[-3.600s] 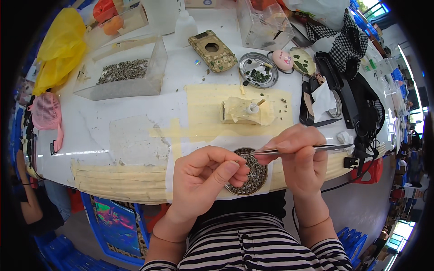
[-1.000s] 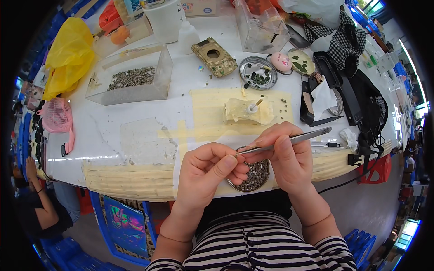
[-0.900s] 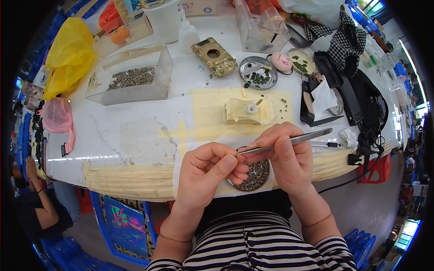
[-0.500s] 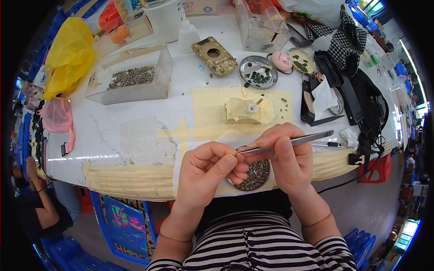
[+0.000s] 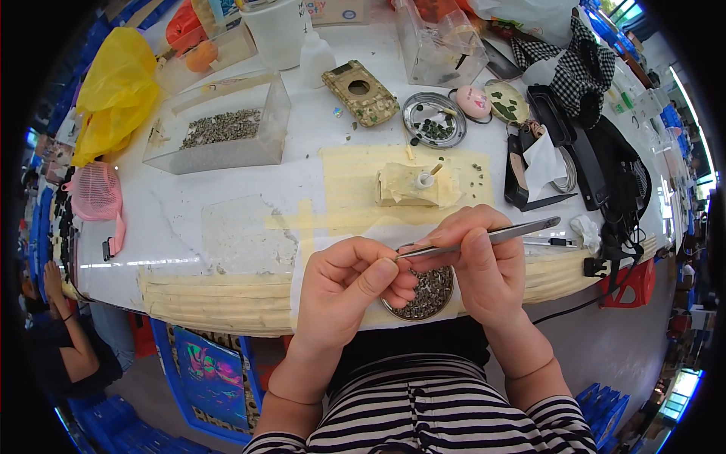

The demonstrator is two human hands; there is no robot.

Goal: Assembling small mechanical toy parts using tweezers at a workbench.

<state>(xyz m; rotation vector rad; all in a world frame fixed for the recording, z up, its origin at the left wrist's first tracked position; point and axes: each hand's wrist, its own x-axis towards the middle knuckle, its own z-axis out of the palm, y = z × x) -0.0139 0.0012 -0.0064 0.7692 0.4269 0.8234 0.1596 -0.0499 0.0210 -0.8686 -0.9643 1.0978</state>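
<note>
Between the fingers of my right hand [image 5: 484, 261] is a pair of metal tweezers [image 5: 522, 229], its tips pointing left. They meet the thumb and forefinger of my left hand [image 5: 352, 284], which are pinched on something too small to make out. Just under both hands, at the table's near edge, a round metal dish [image 5: 432, 293] holds many small grey parts; my fingers cover some of it. Beyond the hands stands a tape-covered block [image 5: 404, 193] with a small white nozzle-like piece and a thin stick on top.
A clear bin [image 5: 162, 144] of small grey parts stands at left. Farther back lie a camouflage model tank hull [image 5: 361, 92] and a round metal tray [image 5: 408, 113] with dark green pieces. Black tools and a pouch [image 5: 586, 166] crowd the right. Another person's arm [image 5: 69, 333] shows far left.
Almost nothing differs. Both hands hold the same pose with the tweezers at the left fingertips; the whole view has shifted very slightly.
</note>
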